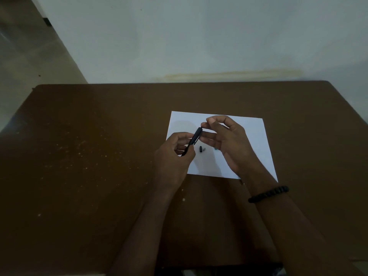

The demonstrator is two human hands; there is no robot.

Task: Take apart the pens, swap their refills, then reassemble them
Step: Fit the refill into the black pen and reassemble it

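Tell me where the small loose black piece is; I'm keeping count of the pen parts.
In the head view the small black piece lies on the white paper, between the left hand and right hand, just below the black pen they hold.

Plain indoor room, most likely a home or a simple study space; the exact kind cannot be fixed. Evidence: a brown table (79, 156) with a worn, speckled top lies beneath both hands, its far edge set against a bare pale wall (199, 36) beyond them. The wall carries a yellowish stain (229, 75) low down, just past the table edge. Up and to the left of the hands, a strip of dull floor (25, 62) runs along the wall. A white paper sheet (256, 140) lies under the hands. Lighting is dim.
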